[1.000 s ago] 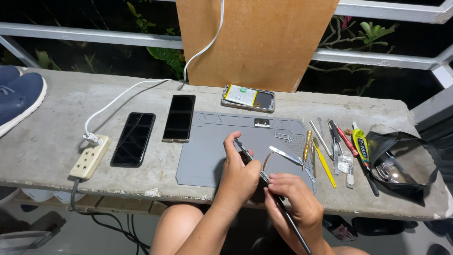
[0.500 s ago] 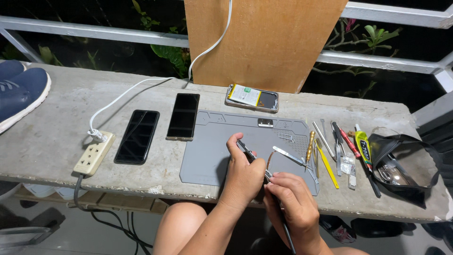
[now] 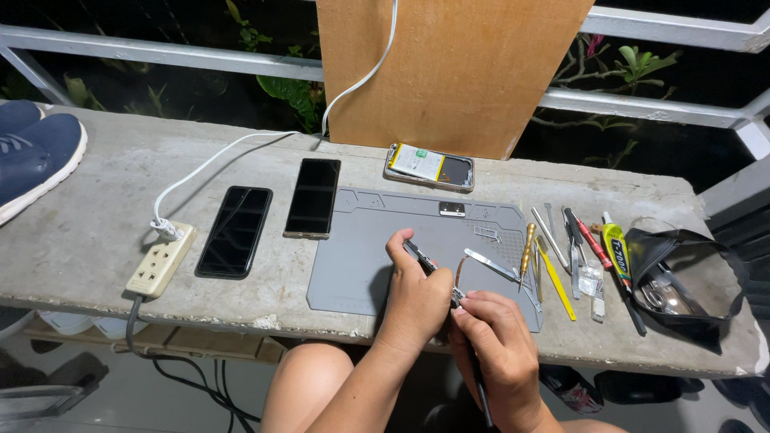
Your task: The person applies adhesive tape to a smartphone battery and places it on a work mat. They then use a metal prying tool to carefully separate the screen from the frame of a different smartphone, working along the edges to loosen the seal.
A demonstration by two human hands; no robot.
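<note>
My left hand [image 3: 417,301] pinches a dark slim tool [image 3: 420,256] over the front edge of the grey work mat [image 3: 361,256]. My right hand [image 3: 499,353] grips a thin dark rod-like tool [image 3: 480,393] that points up to where both hands meet at a small part, too tiny to identify. Silver tweezers [image 3: 491,265] lie on the mat just beyond the hands. An opened phone [image 3: 429,167] with its battery showing lies at the mat's far edge.
Two dark phones [image 3: 235,231] [image 3: 314,196] lie left of the mat, next to a power strip [image 3: 160,259] with a white cable. Several screwdrivers and a glue tube [image 3: 615,244] lie to the right, beside a black pouch [image 3: 683,281]. A wooden board [image 3: 457,72] stands behind. A blue shoe [image 3: 36,152] sits far left.
My hands have drawn slightly closer together at the mat's front edge; the view has shifted a little. The things on the bench have not moved.
</note>
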